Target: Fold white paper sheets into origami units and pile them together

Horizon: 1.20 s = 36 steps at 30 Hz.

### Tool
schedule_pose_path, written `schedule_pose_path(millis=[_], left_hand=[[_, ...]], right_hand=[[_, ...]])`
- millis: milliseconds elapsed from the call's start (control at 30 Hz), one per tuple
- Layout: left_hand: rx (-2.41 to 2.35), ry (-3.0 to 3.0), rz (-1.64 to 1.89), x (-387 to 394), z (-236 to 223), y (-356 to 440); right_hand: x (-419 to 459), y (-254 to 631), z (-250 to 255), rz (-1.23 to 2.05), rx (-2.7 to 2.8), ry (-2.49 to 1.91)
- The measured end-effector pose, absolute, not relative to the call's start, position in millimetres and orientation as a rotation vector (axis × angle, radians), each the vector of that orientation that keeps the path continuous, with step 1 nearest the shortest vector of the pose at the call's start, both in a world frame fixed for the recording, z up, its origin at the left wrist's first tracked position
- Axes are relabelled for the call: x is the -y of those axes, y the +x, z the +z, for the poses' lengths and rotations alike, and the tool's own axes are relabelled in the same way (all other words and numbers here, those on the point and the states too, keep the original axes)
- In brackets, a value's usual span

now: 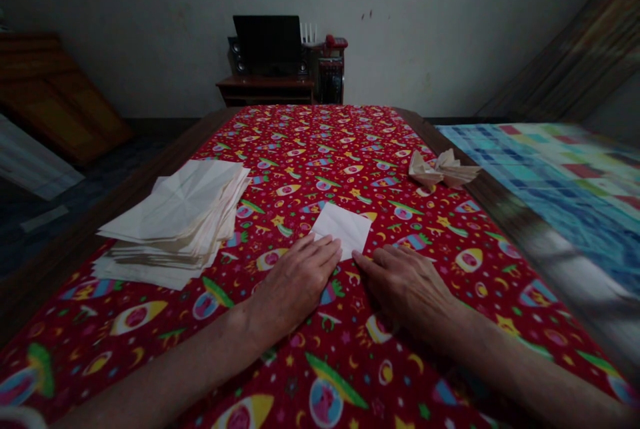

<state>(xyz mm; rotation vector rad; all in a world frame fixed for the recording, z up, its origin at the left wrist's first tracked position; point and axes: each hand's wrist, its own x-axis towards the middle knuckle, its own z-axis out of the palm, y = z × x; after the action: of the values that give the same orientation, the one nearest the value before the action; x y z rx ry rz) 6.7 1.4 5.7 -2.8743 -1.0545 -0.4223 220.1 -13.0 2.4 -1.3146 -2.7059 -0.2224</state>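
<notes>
A small folded sheet of white paper [345, 223] lies flat on the red patterned cloth in front of me. My left hand [309, 269] rests with its fingers stretched out, the tips pressing on the paper's near left edge. With its index finger extended, my right hand [403, 277] touches the near right corner; its other fingers are curled under, and nothing shows in them. To the left sits a thick, uneven stack of creased paper sheets [185, 205]. Folded paper pieces [443, 169] stand at the cloth's right side.
The red cloth [325, 135] covers a long dark wooden table [200, 139]. Beyond it, a monitor [269, 42] with speakers stands on a low desk [265, 85]. A bed with a blue checked cover [540, 182] is at right, a wooden cabinet [60, 95] at left.
</notes>
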Motion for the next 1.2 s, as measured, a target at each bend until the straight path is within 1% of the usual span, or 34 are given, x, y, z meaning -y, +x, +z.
schedule_pose_path(millis=[300,467,933,1200], left_hand=[[1.049,-2.901,-0.412,-1.5,4.0,5.2],[1.033,-2.895,-0.387,-0.8,3.5,5.3],[1.042,-2.94,-0.12,11.1,12.9,-14.1],[1.039,-2.879,-0.149,17.8,7.3,-33.1]], right_hand=[[14.8,219.8,6.8,-0.264,2.668,-1.367],[16.6,214.5,5.9,-0.289,2.667,-1.306],[13.2,215.3,0.5,-0.279,2.686,-1.332],[14.0,214.5,3.8,-0.286,2.654,-1.322]])
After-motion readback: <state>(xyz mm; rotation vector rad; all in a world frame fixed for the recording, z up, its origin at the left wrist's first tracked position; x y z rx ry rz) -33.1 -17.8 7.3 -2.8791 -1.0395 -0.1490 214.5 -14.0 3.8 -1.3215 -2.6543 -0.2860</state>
